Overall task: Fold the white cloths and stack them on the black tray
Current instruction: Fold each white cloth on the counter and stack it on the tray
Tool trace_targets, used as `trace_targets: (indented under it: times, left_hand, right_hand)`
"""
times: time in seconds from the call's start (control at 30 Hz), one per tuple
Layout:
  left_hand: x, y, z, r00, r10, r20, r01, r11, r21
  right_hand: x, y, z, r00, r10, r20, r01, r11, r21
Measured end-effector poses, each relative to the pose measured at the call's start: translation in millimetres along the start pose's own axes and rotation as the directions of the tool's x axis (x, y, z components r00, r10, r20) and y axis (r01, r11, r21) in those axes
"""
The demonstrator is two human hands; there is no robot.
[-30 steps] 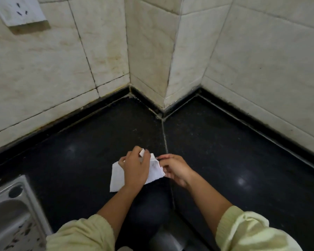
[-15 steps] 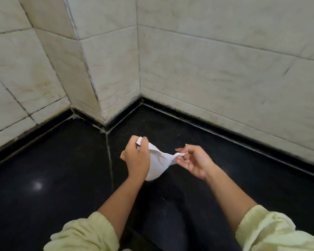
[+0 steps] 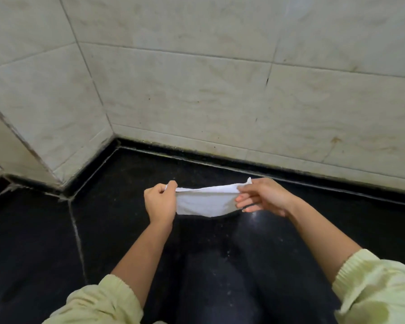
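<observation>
A small white cloth (image 3: 205,202) hangs stretched between both hands, a little above the black countertop (image 3: 126,230). My left hand (image 3: 160,202) pinches the cloth's left top corner in a closed fist. At the cloth's right top corner my right hand (image 3: 261,196) grips with thumb and forefinger, the other fingers spread below. The cloth's top edge is pulled taut and the rest droops in a shallow curve. No black tray is in view.
Cream tiled walls (image 3: 197,90) rise right behind the countertop and jut out in a corner at the left (image 3: 63,183). A grout seam (image 3: 76,232) runs down the counter on the left. Pale yellow sleeves cover both forearms near the bottom edge.
The view has swung to the right, losing the sink and wall socket. My hands lifted the cloth off the counter and moved apart, stretching it out flat between them.
</observation>
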State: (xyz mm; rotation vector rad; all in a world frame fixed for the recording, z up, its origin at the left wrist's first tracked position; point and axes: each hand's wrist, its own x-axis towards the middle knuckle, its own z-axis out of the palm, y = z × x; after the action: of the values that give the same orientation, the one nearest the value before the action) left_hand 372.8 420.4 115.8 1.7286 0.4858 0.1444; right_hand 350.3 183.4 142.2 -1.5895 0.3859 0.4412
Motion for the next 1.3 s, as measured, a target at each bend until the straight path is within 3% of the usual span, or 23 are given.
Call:
trace_targets:
  times: [0.13,0.3,0.43,0.6,0.8,0.97,1.1,1.3]
  left_hand:
    - [11,6,19,0.984,-0.084,0.160,0.089,0.996,-0.029]
    - [26,19,35,0.952,-0.108,0.286,0.136,0.988,-0.079]
    - [35,28,37,0.925,-0.108,0.364,0.158,0.981,-0.111]
    - [37,24,27,0.898,-0.101,0.428,0.123,0.992,-0.023]
    - [19,-30,7,0.815,-0.263,0.517,0.161,0.959,0.234]
    - [5,-77,-1,0.732,-0.455,0.507,0.238,0.868,0.435]
    - [1,-97,-3,0.697,-0.536,0.475,0.318,0.826,0.465]
    - [10,-97,3,0.716,-0.538,0.446,0.395,0.838,0.376]
  right_hand:
    - [6,10,-17,0.983,-0.054,-0.175,0.050,0.998,-0.029]
    - [13,0,-36,0.943,-0.161,-0.292,0.154,0.987,-0.046]
    - [14,-6,-47,0.921,-0.241,-0.307,0.220,0.970,-0.100]
    - [6,1,-60,0.935,-0.279,-0.217,0.240,0.952,-0.190]
    - [-1,56,-62,0.997,-0.067,-0.043,0.054,0.966,-0.254]
    - [-9,103,-44,0.985,0.164,0.050,-0.136,0.924,-0.358]
    - [-5,131,-33,0.967,0.256,0.016,-0.234,0.905,-0.354]
    - [11,134,-33,0.974,0.174,-0.146,-0.212,0.928,-0.306]
